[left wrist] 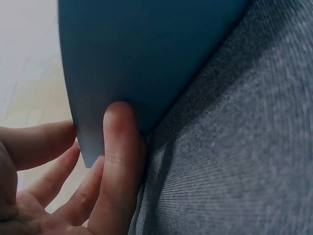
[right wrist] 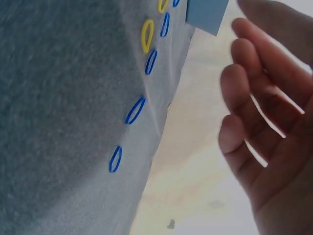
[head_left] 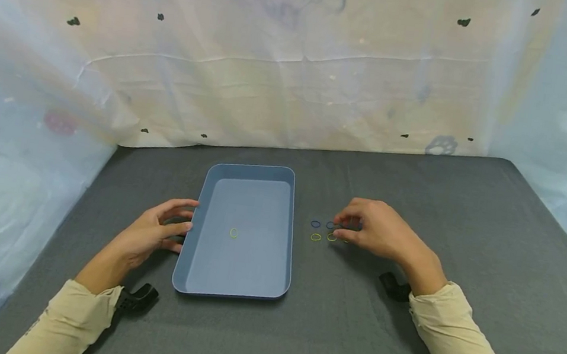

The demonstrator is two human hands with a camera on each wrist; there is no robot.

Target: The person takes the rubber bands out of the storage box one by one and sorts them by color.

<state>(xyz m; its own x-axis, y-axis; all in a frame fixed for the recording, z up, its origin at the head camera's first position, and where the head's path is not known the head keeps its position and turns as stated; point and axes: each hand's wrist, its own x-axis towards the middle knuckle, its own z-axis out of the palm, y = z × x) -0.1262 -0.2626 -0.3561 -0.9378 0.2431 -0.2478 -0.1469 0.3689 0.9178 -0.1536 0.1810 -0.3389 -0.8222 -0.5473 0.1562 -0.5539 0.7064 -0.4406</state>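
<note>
A blue-grey tray (head_left: 233, 290) lies on the dark cloth, with one thin yellow rubber band (head_left: 233, 233) inside. My left hand (head_left: 155, 229) rests its fingertips against the tray's left wall; the left wrist view has a fingertip (left wrist: 120, 122) pressed on the outer wall. To the tray's right lie small blue rubber bands (right wrist: 151, 62) and yellow rubber bands (right wrist: 147, 35) in rows. Over them hovers my right hand (head_left: 376, 228), its fingers loosely bent and thumb near the index finger. Nothing shows between them. In the head view this hand hides part of the rows.
Dark grey cloth (head_left: 497, 229) covers the table. A pale patterned sheet (head_left: 297, 71) hangs behind it and at both sides. Black wrist cameras (head_left: 137, 299) sit under both forearms, close above the cloth.
</note>
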